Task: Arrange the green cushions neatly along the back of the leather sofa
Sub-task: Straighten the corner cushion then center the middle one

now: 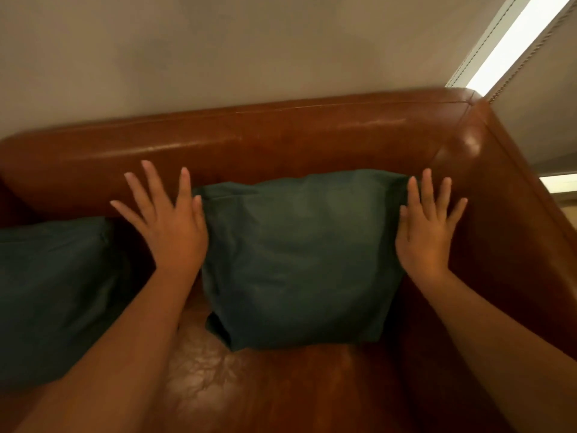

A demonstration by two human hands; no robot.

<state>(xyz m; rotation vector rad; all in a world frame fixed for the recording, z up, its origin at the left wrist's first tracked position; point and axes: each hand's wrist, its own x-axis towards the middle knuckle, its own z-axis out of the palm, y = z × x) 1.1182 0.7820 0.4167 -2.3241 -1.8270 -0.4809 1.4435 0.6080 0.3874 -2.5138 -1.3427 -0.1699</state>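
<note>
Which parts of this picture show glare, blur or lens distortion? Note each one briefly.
Head view: glare shines on the sofa seat and the sofa corner; the window strip is blown out white; both hands, left hand and right hand, and the green cushion look softly blurred; the wide lens bows the sofa back.

The single head camera looks steeply down, close over the sofa's [281,135] back corner.

1 green cushion [299,260] stands upright against the sofa [249,142] back, in the corner by the right armrest, its fabric slightly creased. A 2nd cushion [56,295] lies to its left on the seat, apart from it. The sofa is glossy brown leather.
</note>
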